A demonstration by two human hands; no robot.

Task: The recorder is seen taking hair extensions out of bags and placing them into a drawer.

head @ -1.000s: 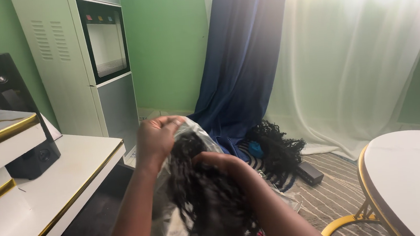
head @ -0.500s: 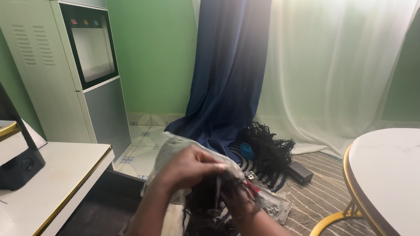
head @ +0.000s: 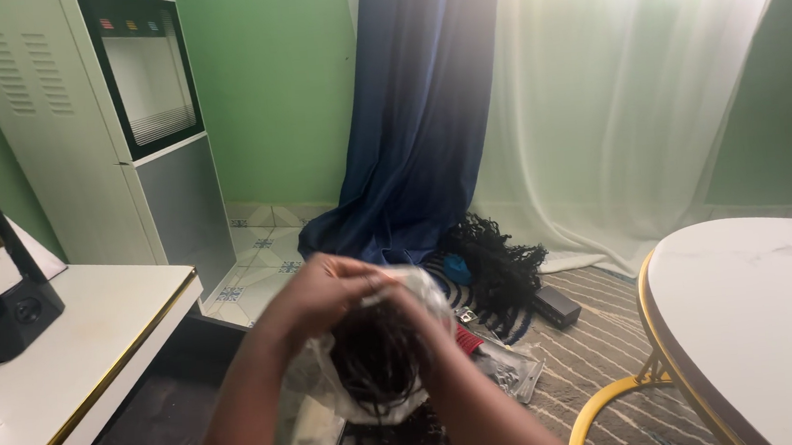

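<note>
Both my hands meet in front of me at the mouth of a clear plastic bag (head: 410,396) that hangs below them. A bundle of black twisted hair (head: 374,361) fills the bag. My left hand (head: 312,295) pinches the top of the bag from the left. My right hand (head: 400,299) grips the same bunched top from the right, its fingers partly hidden behind the plastic. More black hair (head: 404,443) lies below the bag at the frame's bottom.
A second pile of black hair (head: 489,267) with a blue item lies on the floor by the navy curtain (head: 415,108). A round white table with a gold rim (head: 752,317) stands right, a white gold-edged shelf (head: 59,362) left, a water dispenser (head: 106,123) behind.
My hands have risen and come together at the top of the bag, bunching it shut around the hair. The view has shifted slightly right and down.
</note>
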